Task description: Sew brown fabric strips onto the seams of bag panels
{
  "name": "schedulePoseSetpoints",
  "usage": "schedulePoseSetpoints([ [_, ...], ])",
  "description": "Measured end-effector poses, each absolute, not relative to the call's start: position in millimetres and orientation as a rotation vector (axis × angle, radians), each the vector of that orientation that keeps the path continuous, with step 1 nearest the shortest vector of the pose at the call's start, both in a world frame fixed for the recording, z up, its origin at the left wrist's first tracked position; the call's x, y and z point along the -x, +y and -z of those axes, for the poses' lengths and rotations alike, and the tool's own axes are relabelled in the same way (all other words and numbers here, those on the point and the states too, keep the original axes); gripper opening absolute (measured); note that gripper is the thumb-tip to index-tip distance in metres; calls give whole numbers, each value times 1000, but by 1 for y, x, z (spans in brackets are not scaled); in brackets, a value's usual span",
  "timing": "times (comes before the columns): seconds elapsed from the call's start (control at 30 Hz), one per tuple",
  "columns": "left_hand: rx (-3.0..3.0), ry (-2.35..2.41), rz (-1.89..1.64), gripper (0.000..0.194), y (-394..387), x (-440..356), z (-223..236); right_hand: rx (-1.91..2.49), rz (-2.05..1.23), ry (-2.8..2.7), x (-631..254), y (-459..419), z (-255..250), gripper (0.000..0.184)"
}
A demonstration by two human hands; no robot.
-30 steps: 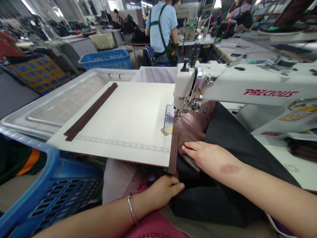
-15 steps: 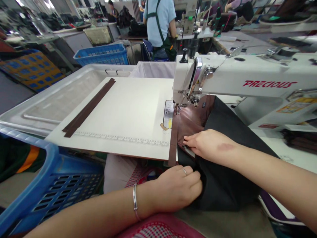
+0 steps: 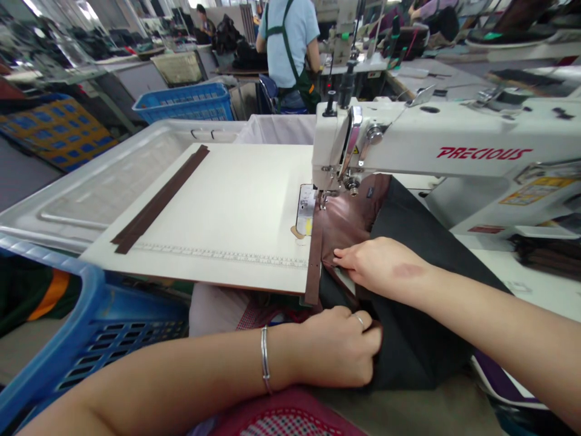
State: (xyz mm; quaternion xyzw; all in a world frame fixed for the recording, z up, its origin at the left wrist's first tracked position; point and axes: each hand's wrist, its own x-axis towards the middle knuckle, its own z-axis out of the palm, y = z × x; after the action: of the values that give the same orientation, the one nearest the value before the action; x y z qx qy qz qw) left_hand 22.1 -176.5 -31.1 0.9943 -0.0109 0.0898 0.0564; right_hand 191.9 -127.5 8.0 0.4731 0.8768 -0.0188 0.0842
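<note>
At the front of the sewing machine point(image 3: 408, 142), brown fabric point(image 3: 347, 215) lies under the presser foot point(image 3: 323, 200), with black fabric point(image 3: 417, 242) joined to it on the right. A narrow brown strip point(image 3: 313, 266) runs along its left edge to the table's front. My right hand point(image 3: 374, 263) grips the brown fabric in front of the foot, fingertips pressed on its surface and thumb hidden. Below the table edge, my left hand point(image 3: 340, 348) is closed round a fold of the black fabric; its fingertips are hidden in the cloth.
More brown strips point(image 3: 161, 200) lie on the left of the white tabletop point(image 3: 240, 194), above a printed ruler point(image 3: 222, 253). A blue basket point(image 3: 97, 303) stands at front left, a white plastic bin point(image 3: 109, 175) behind. A co-worker point(image 3: 290, 48) sits farther back.
My left hand has moved slightly right, into the black fabric. My right hand stays on the brown fabric, which looks unmoved under the foot. The view has shifted a little.
</note>
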Motion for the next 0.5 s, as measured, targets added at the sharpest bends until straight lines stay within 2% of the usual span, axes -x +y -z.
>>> schedulePoseSetpoints([
  [0.2,-2948,211,-32,14,-177,15,36,-1476,11,2627,-193,-134,-3,33],
  [0.3,-2872,385,71,26,-160,51,23,-1533,-38,2638,-195,-142,7,35],
  [0.43,-2932,669,75,44,-103,99,-18,-1491,-142,2755,-198,-154,23,37],
  [0.5,-2943,541,88,44,-68,106,-35,-1419,-257,2894,-198,-158,28,35],
])
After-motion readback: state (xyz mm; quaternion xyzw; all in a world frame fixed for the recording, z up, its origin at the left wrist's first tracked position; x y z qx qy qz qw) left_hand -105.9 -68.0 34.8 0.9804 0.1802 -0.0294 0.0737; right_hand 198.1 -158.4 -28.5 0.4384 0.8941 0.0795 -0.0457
